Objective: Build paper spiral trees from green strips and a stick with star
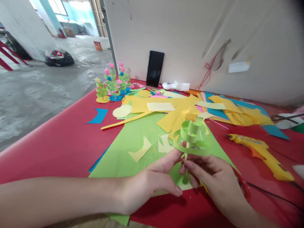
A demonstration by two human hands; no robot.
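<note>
Green paper spiral (192, 136) between fingers (190, 166)

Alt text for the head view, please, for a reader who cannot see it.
Two bare hands, left hand and right hand, hold a green paper spiral tree on a thin stick above a red table strewn with coloured paper scraps. A yellow glue gun lies to the right; finished paper trees stand at the back.

red table (59, 148) | centre: green sheet (133, 142), yellow paper scraps (166, 107) | far left: finished paper trees (114, 84), blue scrap (98, 116) | far: black phone (155, 68) against wall | right: yellow glue gun (261, 152), blue sheet (273, 129)
</note>
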